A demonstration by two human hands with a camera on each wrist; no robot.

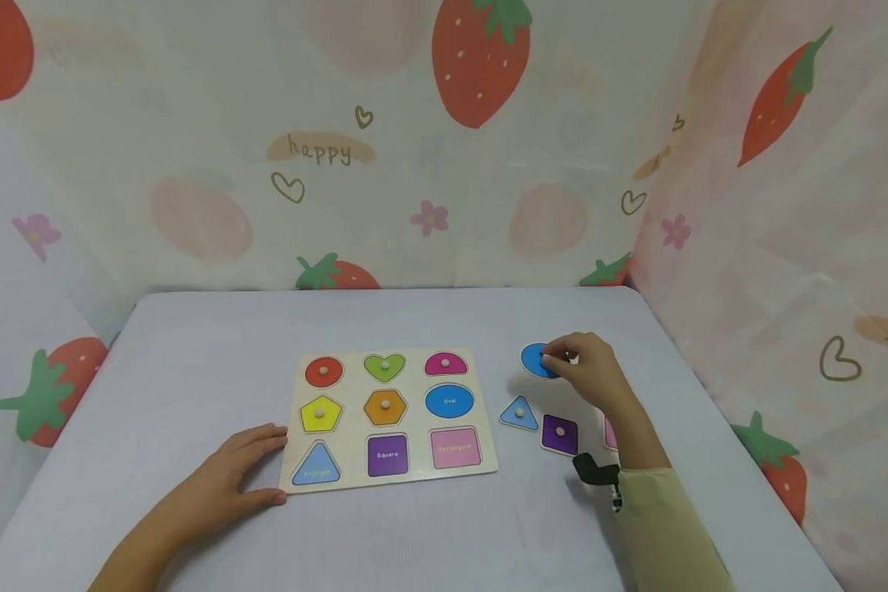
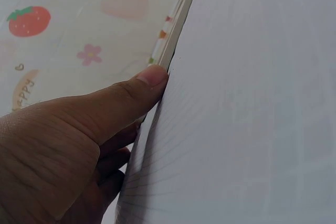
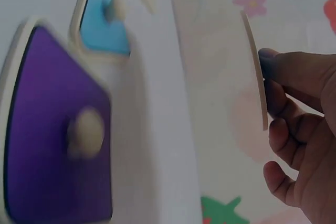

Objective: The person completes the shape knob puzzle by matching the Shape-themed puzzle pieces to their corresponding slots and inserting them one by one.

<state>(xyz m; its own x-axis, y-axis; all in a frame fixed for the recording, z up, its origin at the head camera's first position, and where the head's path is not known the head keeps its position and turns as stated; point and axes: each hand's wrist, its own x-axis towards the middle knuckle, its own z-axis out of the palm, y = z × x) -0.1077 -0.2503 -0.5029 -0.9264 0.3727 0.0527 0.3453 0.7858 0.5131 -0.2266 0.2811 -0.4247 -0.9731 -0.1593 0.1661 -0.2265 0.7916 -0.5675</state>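
Strawberry-print curtains close in a pale lavender counter (image 1: 192, 362) on three sides. My right hand (image 1: 592, 370) has its fingers (image 3: 294, 77) curled round the blue oval piece (image 1: 536, 360), pinching it near its peg; in the right wrist view the piece is lifted edge-on, off the counter. Just beside that hand lie a blue triangle piece (image 1: 520, 413) and a purple square piece (image 1: 560, 433), each with a pale peg, and a pink piece (image 1: 609, 433) mostly hidden behind my wrist. My left hand (image 1: 229, 477) rests flat with its fingers relaxed and spread, the thumb tip (image 2: 152, 77) pressed against the left edge of the wooden puzzle board (image 1: 488, 411). Of the board's nine recesses, the red circle, green heart, pink half-circle, yellow pentagon and orange hexagon hold their pieces, while the oval recess (image 1: 449, 400), triangle, square and rectangle recesses show only printed labels.
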